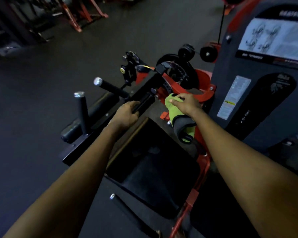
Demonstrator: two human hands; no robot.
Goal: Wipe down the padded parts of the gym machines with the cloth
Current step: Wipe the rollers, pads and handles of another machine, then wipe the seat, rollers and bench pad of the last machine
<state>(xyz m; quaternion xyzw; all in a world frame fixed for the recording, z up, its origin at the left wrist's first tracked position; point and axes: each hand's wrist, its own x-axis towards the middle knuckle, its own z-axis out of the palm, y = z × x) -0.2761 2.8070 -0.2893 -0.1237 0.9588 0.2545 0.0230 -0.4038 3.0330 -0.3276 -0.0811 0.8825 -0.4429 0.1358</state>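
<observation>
A red and black gym machine stands in front of me, with its black padded seat [155,176] below my arms. My left hand [126,115] grips a black handle bar [144,103] near the middle of the machine. My right hand [185,103] holds a green and grey cloth [176,117], which hangs down over the red frame [201,96]. A black roller pad [72,130] lies low at the left.
Two black handles with chrome ends [83,110] stick up at the left. A dark shroud with an instruction placard [272,38] stands at the right. Red racks [79,12] stand far back on the dark rubber floor [33,100].
</observation>
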